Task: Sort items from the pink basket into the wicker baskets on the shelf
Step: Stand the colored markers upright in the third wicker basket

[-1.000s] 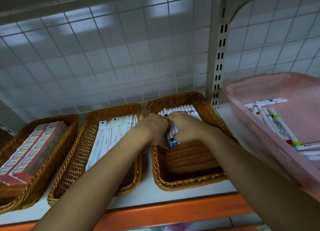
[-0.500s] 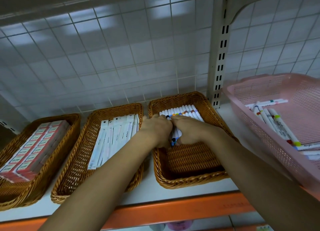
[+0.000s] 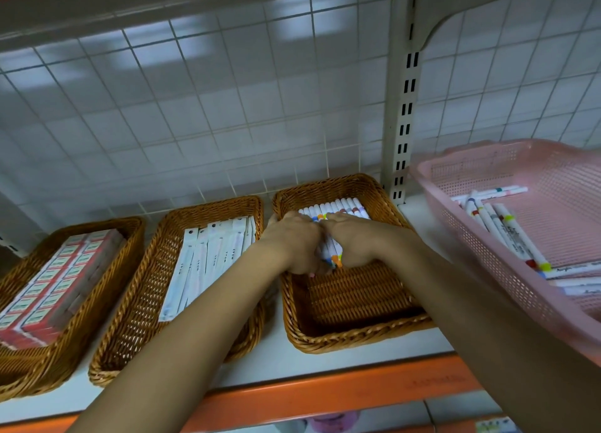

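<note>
Markers (image 3: 331, 252) sit bunched between the left hand (image 3: 292, 244) and right hand (image 3: 354, 240), both apparently clamped around them, in the rightmost wicker basket (image 3: 357, 338).

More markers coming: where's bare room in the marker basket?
In the marker basket, the near half by the front rim is bare; the far half is crowded with markers held by the left hand and right hand.

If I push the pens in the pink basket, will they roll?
Probably a little: the pens look round and smooth. The pink basket walls should stop them. They seem thin and stiff, so likely light to lift.
</note>
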`<action>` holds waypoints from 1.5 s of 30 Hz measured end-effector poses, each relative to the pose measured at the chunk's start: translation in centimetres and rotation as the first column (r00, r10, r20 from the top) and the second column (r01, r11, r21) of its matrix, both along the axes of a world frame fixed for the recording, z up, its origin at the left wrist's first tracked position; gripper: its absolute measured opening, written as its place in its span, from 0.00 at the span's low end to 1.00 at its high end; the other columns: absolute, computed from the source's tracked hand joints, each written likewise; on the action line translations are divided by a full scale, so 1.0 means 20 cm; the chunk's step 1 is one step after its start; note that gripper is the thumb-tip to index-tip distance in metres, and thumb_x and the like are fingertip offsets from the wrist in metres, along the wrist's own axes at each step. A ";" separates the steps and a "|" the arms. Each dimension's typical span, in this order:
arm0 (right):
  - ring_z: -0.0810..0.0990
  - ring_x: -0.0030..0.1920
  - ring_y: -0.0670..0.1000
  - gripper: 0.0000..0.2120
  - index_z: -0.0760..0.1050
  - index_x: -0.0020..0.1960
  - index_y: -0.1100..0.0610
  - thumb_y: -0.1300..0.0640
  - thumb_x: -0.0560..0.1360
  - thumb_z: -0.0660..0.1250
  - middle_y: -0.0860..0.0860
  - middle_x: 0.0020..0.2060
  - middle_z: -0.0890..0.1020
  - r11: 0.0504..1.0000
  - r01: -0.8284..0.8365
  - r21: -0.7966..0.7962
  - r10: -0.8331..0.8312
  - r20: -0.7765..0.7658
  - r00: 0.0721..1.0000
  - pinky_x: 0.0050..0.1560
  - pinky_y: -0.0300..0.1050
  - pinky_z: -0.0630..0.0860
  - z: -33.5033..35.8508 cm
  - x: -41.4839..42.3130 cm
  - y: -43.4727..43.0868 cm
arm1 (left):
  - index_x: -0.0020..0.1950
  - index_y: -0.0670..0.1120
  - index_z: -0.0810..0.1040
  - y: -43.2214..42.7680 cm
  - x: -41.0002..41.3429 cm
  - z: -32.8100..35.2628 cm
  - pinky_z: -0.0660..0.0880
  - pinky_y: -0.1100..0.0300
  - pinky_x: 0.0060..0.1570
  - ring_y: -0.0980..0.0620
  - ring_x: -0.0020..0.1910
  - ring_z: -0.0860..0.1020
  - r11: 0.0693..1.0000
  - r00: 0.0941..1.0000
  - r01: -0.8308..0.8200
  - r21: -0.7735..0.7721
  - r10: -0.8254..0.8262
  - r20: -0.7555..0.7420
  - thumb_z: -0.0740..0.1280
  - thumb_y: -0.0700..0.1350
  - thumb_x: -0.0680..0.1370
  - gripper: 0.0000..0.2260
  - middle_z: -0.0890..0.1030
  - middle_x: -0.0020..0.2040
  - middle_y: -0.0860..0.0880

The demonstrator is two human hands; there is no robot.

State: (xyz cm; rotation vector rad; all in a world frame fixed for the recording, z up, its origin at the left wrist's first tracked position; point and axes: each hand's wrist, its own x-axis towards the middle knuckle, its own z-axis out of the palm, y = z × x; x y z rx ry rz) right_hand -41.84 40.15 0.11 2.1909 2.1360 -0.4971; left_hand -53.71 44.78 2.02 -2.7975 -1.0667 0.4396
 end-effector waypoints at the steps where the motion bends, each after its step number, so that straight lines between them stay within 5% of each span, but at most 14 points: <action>1: 0.51 0.76 0.55 0.37 0.52 0.76 0.59 0.58 0.74 0.68 0.56 0.75 0.56 0.999 0.005 0.032 -0.004 -0.003 1.000 0.75 0.48 0.50 0.02 0.00 0.00 | 0.67 0.46 0.70 0.01 0.01 0.01 0.62 0.44 0.69 0.44 0.68 0.66 1.000 0.998 0.019 0.013 -0.020 0.061 0.69 0.61 0.71 0.30 0.72 0.65 0.46; 6: 0.75 0.57 0.56 0.17 0.73 0.60 0.61 0.64 0.71 0.66 0.57 0.55 0.75 0.975 0.078 0.208 -0.082 0.013 0.997 0.55 0.47 0.75 0.19 0.06 -0.06 | 0.61 0.43 0.73 0.03 0.14 0.10 0.70 0.52 0.57 0.42 0.58 0.73 0.982 0.934 0.107 0.154 -0.153 0.323 0.65 0.47 0.74 0.17 0.76 0.59 0.42; 11: 0.75 0.56 0.58 0.14 0.75 0.57 0.61 0.59 0.73 0.65 0.59 0.58 0.76 0.959 0.181 0.218 -0.210 0.120 0.970 0.58 0.47 0.73 0.34 0.26 -0.16 | 0.60 0.40 0.74 -0.07 0.39 0.18 0.70 0.53 0.50 0.39 0.55 0.74 0.973 0.854 0.163 0.161 -0.221 0.471 0.63 0.46 0.75 0.15 0.76 0.57 0.40; 14: 0.75 0.53 0.57 0.08 0.76 0.52 0.61 0.58 0.75 0.63 0.58 0.56 0.77 0.958 0.201 0.202 -0.237 0.171 0.956 0.50 0.42 0.69 0.38 0.41 -0.31 | 0.59 0.40 0.74 -0.18 0.55 0.20 0.69 0.55 0.47 0.39 0.54 0.75 0.963 0.829 0.221 0.155 -0.269 0.490 0.64 0.45 0.75 0.15 0.76 0.56 0.40; 18: 0.75 0.59 0.56 0.22 0.70 0.67 0.60 0.57 0.75 0.66 0.56 0.62 0.76 0.941 0.333 0.066 -0.339 0.163 0.927 0.58 0.44 0.73 0.38 0.62 -0.53 | 0.62 0.41 0.73 -0.34 0.75 0.21 0.71 0.56 0.49 0.43 0.57 0.75 0.934 0.833 0.336 0.122 -0.355 0.424 0.66 0.49 0.77 0.17 0.76 0.58 0.42; 21: 0.74 0.62 0.57 0.24 0.69 0.68 0.61 0.56 0.74 0.67 0.57 0.64 0.74 0.915 0.391 -0.101 -0.358 0.247 0.901 0.62 0.49 0.72 0.36 0.74 -0.67 | 0.65 0.42 0.73 -0.43 0.88 0.18 0.72 0.54 0.57 0.45 0.60 0.74 0.909 0.851 0.416 0.039 -0.404 0.335 0.65 0.49 0.78 0.19 0.76 0.62 0.43; 25: 0.73 0.65 0.55 0.27 0.69 0.70 0.59 0.54 0.73 0.70 0.55 0.67 0.72 0.853 0.435 -0.290 -0.359 0.278 0.891 0.61 0.42 0.71 0.31 0.84 -0.81 | 0.65 0.43 0.74 -0.53 1.02 0.12 0.72 0.52 0.59 0.44 0.61 0.73 0.877 0.871 0.475 -0.076 -0.456 0.185 0.65 0.52 0.77 0.20 0.76 0.63 0.44; 31: 0.77 0.47 0.53 0.20 0.77 0.57 0.63 0.56 0.68 0.75 0.55 0.52 0.80 0.760 0.479 -0.440 -0.386 0.289 0.876 0.52 0.44 0.75 0.16 0.95 -0.87 | 0.64 0.41 0.73 -0.61 1.20 0.09 0.68 0.58 0.50 0.46 0.58 0.74 0.904 0.914 0.402 -0.143 -0.385 0.129 0.60 0.57 0.79 0.23 0.76 0.62 0.44; 36: 0.79 0.48 0.52 0.18 0.78 0.53 0.59 0.54 0.66 0.74 0.52 0.49 0.80 0.806 0.467 -0.365 -0.330 0.377 0.865 0.50 0.44 0.77 0.09 0.96 -0.87 | 0.51 0.44 0.77 -0.62 1.27 0.02 0.71 0.60 0.46 0.48 0.48 0.78 0.960 0.969 0.239 -0.147 -0.244 -0.021 0.58 0.63 0.78 0.22 0.78 0.47 0.46; 39: 0.80 0.51 0.54 0.19 0.77 0.59 0.58 0.58 0.69 0.70 0.54 0.54 0.80 0.817 0.463 -0.344 -0.339 0.363 0.868 0.43 0.43 0.76 0.08 0.98 -0.88 | 0.35 0.44 0.73 -0.58 1.31 -0.01 0.69 0.62 0.31 0.52 0.32 0.75 0.971 0.982 0.145 -0.191 -0.164 -0.089 0.62 0.61 0.77 0.21 0.76 0.34 0.50; 42: 0.79 0.51 0.55 0.19 0.76 0.60 0.57 0.59 0.69 0.68 0.54 0.53 0.79 0.830 0.440 -0.343 -0.322 0.351 0.880 0.50 0.48 0.78 0.07 0.98 -0.89 | 0.34 0.47 0.73 -0.57 1.31 -0.01 0.68 0.62 0.29 0.52 0.34 0.75 0.970 0.978 0.167 -0.175 -0.185 -0.094 0.64 0.58 0.76 0.17 0.76 0.33 0.51; 45: 0.77 0.46 0.54 0.14 0.76 0.58 0.59 0.62 0.72 0.64 0.54 0.49 0.78 0.868 0.410 -0.280 -0.321 0.312 0.894 0.39 0.43 0.73 0.07 0.99 -0.89 | 0.45 0.46 0.80 -0.58 1.30 0.00 0.73 0.62 0.37 0.53 0.37 0.77 0.944 0.980 0.101 -0.313 -0.149 -0.131 0.64 0.50 0.78 0.10 0.82 0.43 0.48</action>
